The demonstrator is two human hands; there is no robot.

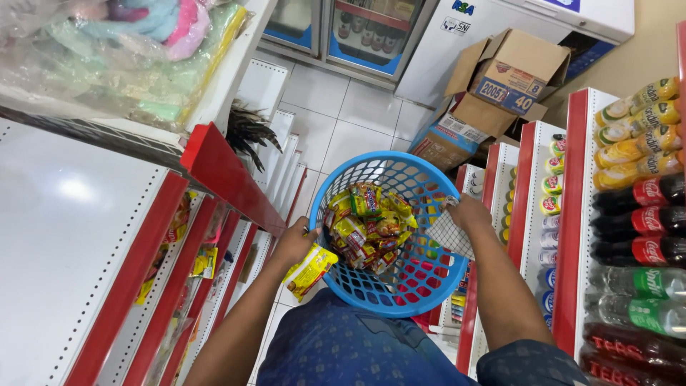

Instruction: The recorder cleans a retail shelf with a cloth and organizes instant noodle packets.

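A round blue plastic basket (421,286) sits in front of me, resting against my lap, filled with several yellow and red snack packets (366,225). My left hand (294,241) is at the basket's left rim and grips one yellow packet (309,270) that hangs outside the basket. My right hand (468,212) holds the basket's right rim and also pinches a grey and white checked cloth (451,234).
White shelves with red edges (221,175) stand on the left, their lower tiers holding packets. On the right, shelves (577,214) carry drink bottles (639,214) and cans. Cardboard boxes (493,93) and glass-door fridges stand ahead on the tiled floor (343,114).
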